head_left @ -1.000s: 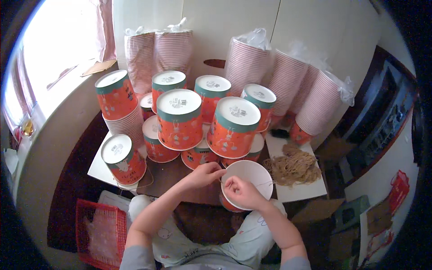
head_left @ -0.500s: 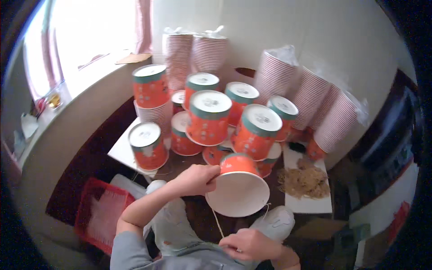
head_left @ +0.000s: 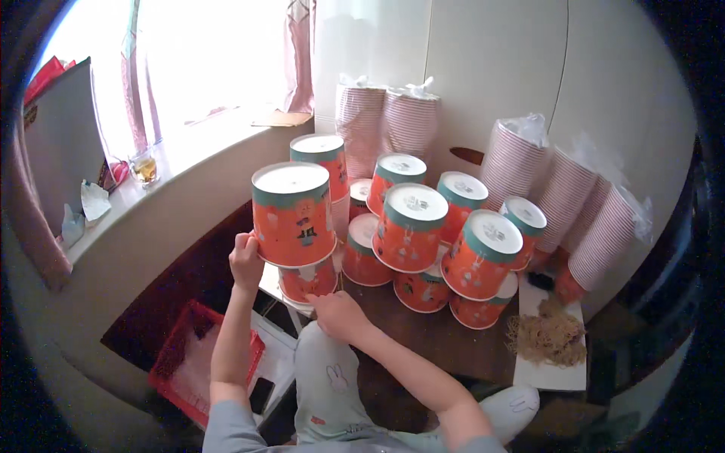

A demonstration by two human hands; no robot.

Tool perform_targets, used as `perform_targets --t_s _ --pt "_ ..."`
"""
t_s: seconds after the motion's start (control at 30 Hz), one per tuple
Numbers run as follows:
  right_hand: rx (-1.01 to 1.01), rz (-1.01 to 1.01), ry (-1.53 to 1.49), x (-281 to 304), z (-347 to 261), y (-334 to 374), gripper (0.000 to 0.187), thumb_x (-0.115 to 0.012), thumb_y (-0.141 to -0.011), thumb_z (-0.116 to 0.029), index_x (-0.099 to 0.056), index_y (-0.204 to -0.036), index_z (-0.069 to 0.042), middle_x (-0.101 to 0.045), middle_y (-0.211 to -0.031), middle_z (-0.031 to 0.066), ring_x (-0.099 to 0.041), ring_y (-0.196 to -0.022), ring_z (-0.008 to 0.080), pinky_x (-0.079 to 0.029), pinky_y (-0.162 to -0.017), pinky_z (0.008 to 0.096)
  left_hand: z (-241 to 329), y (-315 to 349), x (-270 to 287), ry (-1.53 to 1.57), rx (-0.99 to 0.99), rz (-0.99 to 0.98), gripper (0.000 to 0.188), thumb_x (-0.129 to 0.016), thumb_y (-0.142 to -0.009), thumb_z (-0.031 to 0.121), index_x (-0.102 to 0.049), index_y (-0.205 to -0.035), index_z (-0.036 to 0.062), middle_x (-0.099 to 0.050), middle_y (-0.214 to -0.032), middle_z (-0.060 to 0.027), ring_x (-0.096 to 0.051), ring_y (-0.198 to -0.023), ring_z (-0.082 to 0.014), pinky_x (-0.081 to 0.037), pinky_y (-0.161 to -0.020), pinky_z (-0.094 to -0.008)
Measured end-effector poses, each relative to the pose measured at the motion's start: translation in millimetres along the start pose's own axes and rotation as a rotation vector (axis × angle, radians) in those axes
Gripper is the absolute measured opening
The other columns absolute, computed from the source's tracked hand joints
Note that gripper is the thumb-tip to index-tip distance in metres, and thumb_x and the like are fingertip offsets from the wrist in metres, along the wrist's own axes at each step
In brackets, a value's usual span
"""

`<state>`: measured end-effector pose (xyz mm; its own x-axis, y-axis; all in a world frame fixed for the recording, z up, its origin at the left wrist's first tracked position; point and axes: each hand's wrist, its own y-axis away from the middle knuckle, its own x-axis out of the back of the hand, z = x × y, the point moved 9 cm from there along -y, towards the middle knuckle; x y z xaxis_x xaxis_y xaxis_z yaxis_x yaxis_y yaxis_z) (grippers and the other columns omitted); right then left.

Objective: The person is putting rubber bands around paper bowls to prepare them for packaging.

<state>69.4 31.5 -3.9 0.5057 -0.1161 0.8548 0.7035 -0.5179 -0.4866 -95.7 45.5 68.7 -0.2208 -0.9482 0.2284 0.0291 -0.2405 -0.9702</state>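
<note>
An orange paper bucket with a green band and white base is upside down at the left, over another upturned orange bucket. My left hand grips the upper bucket by its lower left rim. Close by the lower bucket's right front edge is my right hand, its fingers closed; what they hold, if anything, is too small to make out. More upturned orange buckets stand in stacks to the right, on the brown table.
Tall stacks of nested paper buckets in plastic line the wall. A heap of tan strings lies on a white board at the right. Down left sits a red plastic basket. The windowsill holds a glass cup.
The bucket in my left hand was tilted mouth toward me, string hanging from it; now it has moved left and is upside down over another bucket. My right hand rose forward. The view shifted.
</note>
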Motion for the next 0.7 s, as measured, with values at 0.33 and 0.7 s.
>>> perform_targets --t_s 0.33,0.7 --pt "-0.114 -0.243 -0.006 -68 42 -5 0.033 -0.046 -0.071 -0.009 -0.054 -0.103 -0.004 -0.060 -0.087 0.0117 -0.057 -0.085 0.0266 -0.040 -0.074 0.0412 -39 85 -77 -0.015 0.075 -0.159 0.006 -0.053 -0.075 0.002 -0.048 -0.075 0.0056 -0.051 -0.078 -0.0089 -0.057 -0.058 -0.0255 -0.047 -0.045 -0.0337" --pt "-0.203 -0.241 -0.144 -100 74 9 0.035 -0.043 -0.074 -0.009 -0.056 -0.107 -0.015 -0.058 -0.099 0.0122 -0.054 -0.094 0.0286 -0.041 -0.081 0.0444 -34 122 -62 0.030 0.236 -0.310 0.028 -0.052 -0.068 0.001 -0.047 -0.095 0.0055 -0.052 -0.102 -0.0150 -0.054 -0.092 -0.0339 -0.049 -0.072 -0.0399"
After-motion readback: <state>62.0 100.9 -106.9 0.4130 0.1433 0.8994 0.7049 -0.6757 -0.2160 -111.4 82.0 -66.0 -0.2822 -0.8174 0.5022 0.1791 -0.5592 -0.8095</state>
